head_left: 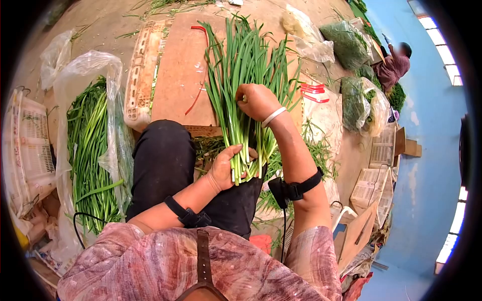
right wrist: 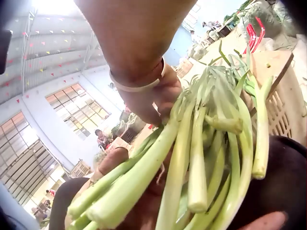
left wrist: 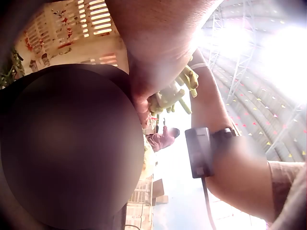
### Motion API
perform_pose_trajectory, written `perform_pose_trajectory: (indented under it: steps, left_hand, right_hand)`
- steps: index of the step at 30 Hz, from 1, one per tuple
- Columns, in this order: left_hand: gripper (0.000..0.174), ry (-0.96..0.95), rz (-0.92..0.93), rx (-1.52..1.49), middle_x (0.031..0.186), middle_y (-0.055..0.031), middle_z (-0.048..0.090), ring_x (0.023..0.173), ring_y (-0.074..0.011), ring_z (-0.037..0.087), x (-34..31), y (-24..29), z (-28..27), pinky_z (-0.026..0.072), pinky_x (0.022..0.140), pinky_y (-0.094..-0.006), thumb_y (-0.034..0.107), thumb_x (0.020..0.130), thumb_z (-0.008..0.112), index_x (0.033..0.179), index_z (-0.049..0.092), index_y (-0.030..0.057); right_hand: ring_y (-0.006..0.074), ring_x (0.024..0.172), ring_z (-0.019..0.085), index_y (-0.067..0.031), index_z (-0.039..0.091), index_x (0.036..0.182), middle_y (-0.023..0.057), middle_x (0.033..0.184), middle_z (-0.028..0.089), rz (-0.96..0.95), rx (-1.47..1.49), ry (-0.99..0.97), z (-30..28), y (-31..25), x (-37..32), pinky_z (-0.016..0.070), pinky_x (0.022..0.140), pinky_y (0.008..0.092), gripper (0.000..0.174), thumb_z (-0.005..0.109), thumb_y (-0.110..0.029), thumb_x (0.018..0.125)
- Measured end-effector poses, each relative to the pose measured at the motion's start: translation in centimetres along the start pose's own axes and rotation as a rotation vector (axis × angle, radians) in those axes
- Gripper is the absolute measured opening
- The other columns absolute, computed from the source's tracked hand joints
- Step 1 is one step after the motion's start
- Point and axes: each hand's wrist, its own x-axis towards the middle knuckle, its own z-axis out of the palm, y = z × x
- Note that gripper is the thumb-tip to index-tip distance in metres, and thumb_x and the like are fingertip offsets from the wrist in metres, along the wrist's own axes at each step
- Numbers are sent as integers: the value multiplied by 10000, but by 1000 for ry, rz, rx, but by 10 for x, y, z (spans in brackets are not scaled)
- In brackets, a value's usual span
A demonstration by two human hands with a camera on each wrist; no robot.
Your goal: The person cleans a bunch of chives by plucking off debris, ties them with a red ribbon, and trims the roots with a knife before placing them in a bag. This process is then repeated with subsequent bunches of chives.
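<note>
Long green stalks with pale ends fan out over a brown board and the person's lap. The left hand grips them near their pale ends, its thumb across the front. Higher up, the right hand has curled fingers pinching some stalks among the leaves. The left wrist view shows the left hand around pale stalk ends. In the right wrist view, the right hand is partly hidden behind the stalks, with the left thumb below them.
An open plastic bag of green stalks lies at the left, beside a white crate. Red strips lie right of the board. Filled bags, more crates and another person are farther right.
</note>
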Motion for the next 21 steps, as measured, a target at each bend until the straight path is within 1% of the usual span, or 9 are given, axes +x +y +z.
perform_pose_trajectory:
  steps: [2,5,7,10,13,16,18,20,21]
  left_hand:
    - [433,-14,-1,7,854,-185,600,810,-336,610,0,0,-1,471,812,-543,317,888,380,931,566,-73]
    - [410,-53,-12,19,814,-150,602,760,-310,614,0,1,-2,474,810,-543,317,896,388,903,569,-51]
    - [396,-76,-22,22,795,-131,602,733,-295,616,-1,1,-1,475,806,-544,317,902,391,886,570,-36]
    - [376,-22,-5,-8,774,-109,602,704,-277,617,-1,0,2,479,792,-553,315,919,382,848,562,-7]
    - [364,26,-18,14,760,-100,598,701,-280,617,1,0,1,476,786,-567,310,929,372,830,555,12]
    - [369,55,-29,102,750,-102,597,708,-284,616,0,1,2,465,800,-577,307,931,365,816,555,11]
    - [381,56,-47,33,735,-103,596,708,-286,614,1,0,-1,462,802,-580,316,929,368,800,556,11]
    - [384,-7,-56,14,749,-116,607,731,-295,619,3,1,-5,468,794,-577,322,916,388,792,572,8]
    - [382,-11,-57,-6,760,-120,611,742,-295,621,2,2,-3,468,794,-576,322,913,392,796,575,8]
  right_hand:
    - [338,742,613,-65,623,795,177,769,626,8,-24,-20,1,2,0,496,662,420,137,509,-93,723]
    - [314,655,620,-60,580,696,150,705,606,-132,-322,65,11,3,-1,504,566,402,63,531,-95,715]
    - [312,645,621,-60,577,694,152,701,603,-140,-330,89,13,1,-3,503,557,404,62,531,-95,716]
    - [321,634,617,-57,569,704,156,693,598,-135,-317,124,20,1,-4,502,555,410,60,530,-100,719]
    - [332,630,609,-51,563,717,155,692,595,-56,-217,189,28,5,-4,499,569,412,57,542,-104,717]
    - [338,642,602,-35,567,747,166,684,598,45,103,421,21,12,-8,487,587,412,74,581,-104,725]
    - [255,562,601,-15,595,785,133,660,612,38,348,516,4,23,-20,478,516,356,102,609,-107,742]
    - [137,501,557,-9,616,805,75,649,611,223,734,408,-35,21,-52,440,447,272,113,618,-118,777]
    - [103,496,539,-7,617,805,60,654,607,278,822,427,-52,23,-73,420,428,241,108,608,-113,792]
